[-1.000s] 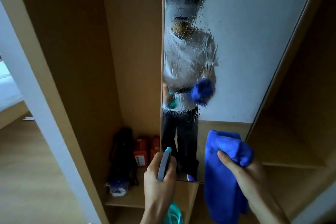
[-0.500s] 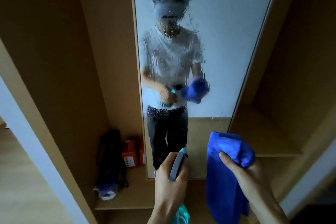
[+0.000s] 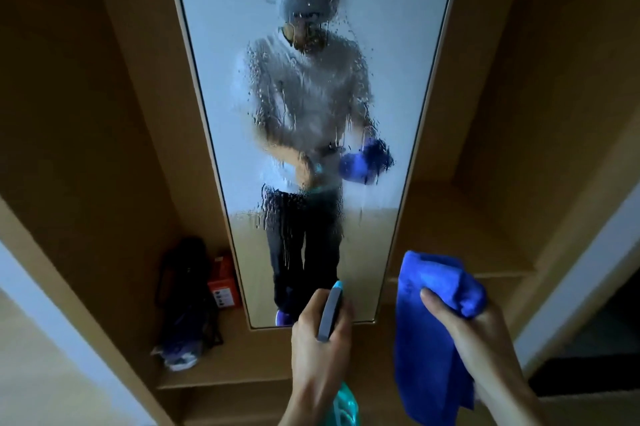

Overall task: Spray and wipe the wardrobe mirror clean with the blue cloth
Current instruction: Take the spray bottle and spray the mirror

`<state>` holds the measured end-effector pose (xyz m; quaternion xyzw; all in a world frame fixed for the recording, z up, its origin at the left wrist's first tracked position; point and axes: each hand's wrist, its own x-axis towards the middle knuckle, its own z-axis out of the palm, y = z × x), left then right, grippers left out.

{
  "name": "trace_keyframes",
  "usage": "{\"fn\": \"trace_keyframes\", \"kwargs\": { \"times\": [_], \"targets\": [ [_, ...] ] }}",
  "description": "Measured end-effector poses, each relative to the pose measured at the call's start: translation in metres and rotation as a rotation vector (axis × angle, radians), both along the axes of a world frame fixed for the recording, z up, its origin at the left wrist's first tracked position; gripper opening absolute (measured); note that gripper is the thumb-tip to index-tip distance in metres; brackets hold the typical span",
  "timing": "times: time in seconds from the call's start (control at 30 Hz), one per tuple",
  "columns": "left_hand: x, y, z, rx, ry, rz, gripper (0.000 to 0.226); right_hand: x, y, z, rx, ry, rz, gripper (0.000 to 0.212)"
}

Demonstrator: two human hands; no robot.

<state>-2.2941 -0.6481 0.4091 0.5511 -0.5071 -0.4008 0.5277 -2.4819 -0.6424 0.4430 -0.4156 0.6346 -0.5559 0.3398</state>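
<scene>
The tall wardrobe mirror (image 3: 311, 107) stands upright at twelve o'clock from both hands, beaded with droplets down its middle. The blue cloth (image 3: 429, 339) hangs bunched in the right hand's (image 3: 485, 339) grip, at four o'clock of the mirror's foot. The left hand (image 3: 318, 349), nearer the glass, grips the spray bottle (image 3: 330, 311).

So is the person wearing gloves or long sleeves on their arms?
No gloves. The left hand and right hand are both bare, with no rings, watch or bracelet in view. Both forearms are bare too, no sleeve reaching them. The wet mirror blurrily shows a pale short-sleeved top.
</scene>
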Motion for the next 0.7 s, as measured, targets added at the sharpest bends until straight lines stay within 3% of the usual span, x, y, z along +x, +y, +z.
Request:
{"fn": "trace_keyframes", "kwargs": {
  "times": [0.7],
  "targets": [
    [0.046,0.017,-0.04,0.143,0.049,0.411,0.013,0.046,-0.037,-0.047,0.084,0.087,0.284,0.026]
  ]
}}
